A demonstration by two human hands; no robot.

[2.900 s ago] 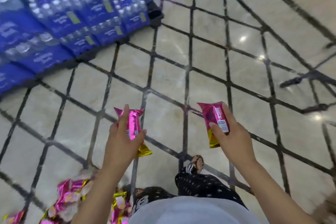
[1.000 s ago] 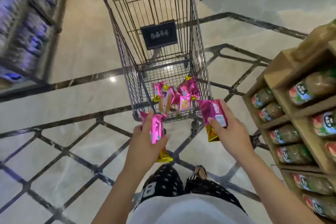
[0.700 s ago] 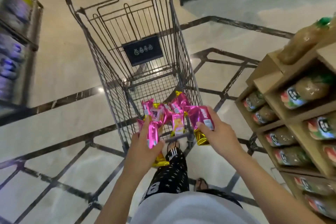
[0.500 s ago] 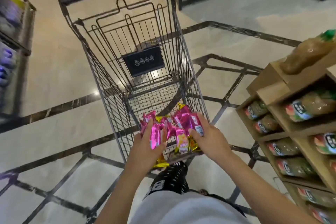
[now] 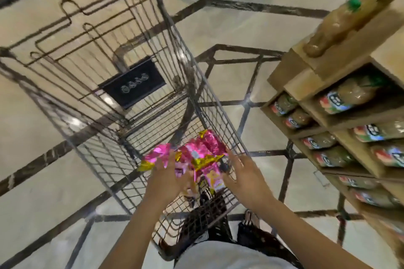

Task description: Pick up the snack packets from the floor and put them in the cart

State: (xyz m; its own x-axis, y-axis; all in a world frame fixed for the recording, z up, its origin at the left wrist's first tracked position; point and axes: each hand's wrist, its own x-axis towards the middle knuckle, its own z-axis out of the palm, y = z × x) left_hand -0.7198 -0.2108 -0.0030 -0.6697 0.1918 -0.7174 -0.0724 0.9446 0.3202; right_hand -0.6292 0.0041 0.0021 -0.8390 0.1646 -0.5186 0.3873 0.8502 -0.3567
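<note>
Both hands hang over the near end of the cart [image 5: 98, 155], and the pink and gold packets [image 5: 203, 155] lie heaped on its wire bottom, between and just beyond the fingertips. The left hand [image 5: 166, 179] has its fingers stretched toward a packet that sits near the left wall. The right hand [image 5: 242, 174] is spread flat beside the heap. The grip of each hand looks apart and empty, though blur softens the left one.

The step appears to be the release. To do it well, let the packets fall low inside the basket, away from the rim, and lift both hands straight out so that no finger snags the wire or drags a packet back.

The floor [image 5: 43, 181] is glossy pale stone crossed by dark lines. No packets show on it in this view. A wooden shelf [image 5: 306, 85] of bottles [image 5: 341, 96] stands close on the right, so the right elbow has little room.
</note>
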